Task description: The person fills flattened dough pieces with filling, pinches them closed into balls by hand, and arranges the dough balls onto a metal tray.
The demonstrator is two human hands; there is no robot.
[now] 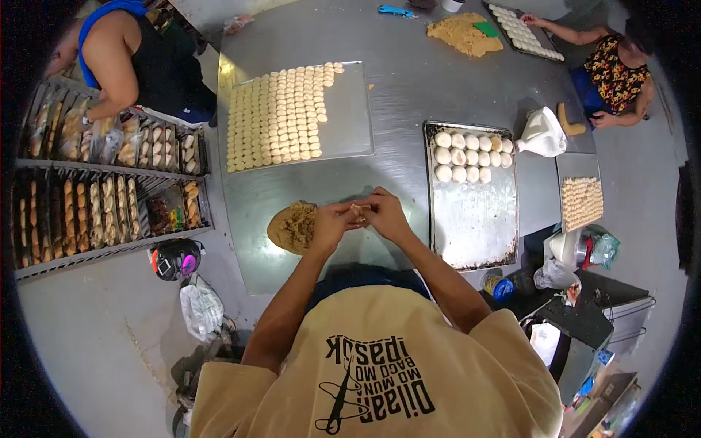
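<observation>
My left hand (332,223) and my right hand (385,215) meet above the metal table (255,259), fingers closed around a small pale piece of dough (358,213). Just left of my left hand lies an oval brown mound (285,230), crumbly on top. Right of my hands a worn metal tray (473,226) holds several rows of round white dough balls (458,157). Behind my hands, toward the left, a large tray (346,135) carries many small pale dough pieces (274,117).
A co-worker (139,55) is by bread racks (109,175) at left. Another person (613,73) handles a dough tray (522,29) at back right, near a tan mass (460,36), a white sack (542,135) and a small-piece tray (580,201). Bags and containers (566,252) crowd the lower right.
</observation>
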